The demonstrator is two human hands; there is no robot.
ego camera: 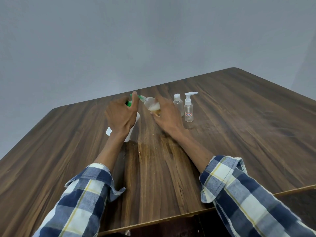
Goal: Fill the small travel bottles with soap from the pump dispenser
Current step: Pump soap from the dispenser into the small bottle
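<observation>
A white soap dispenser with a green pump head stands on the wooden table. My left hand covers its top, one finger lying on the green spout. My right hand grips a small clear travel bottle, tilted with its open neck against the spout's tip. Foamy, amber soap sits in the lower part of that bottle. Most of the dispenser's body is hidden behind my left hand and wrist.
Two more small clear bottles stand upright just right of my right hand: one with a white flip cap, one with a white pump top and a red label. The table's near edge runs below my sleeves.
</observation>
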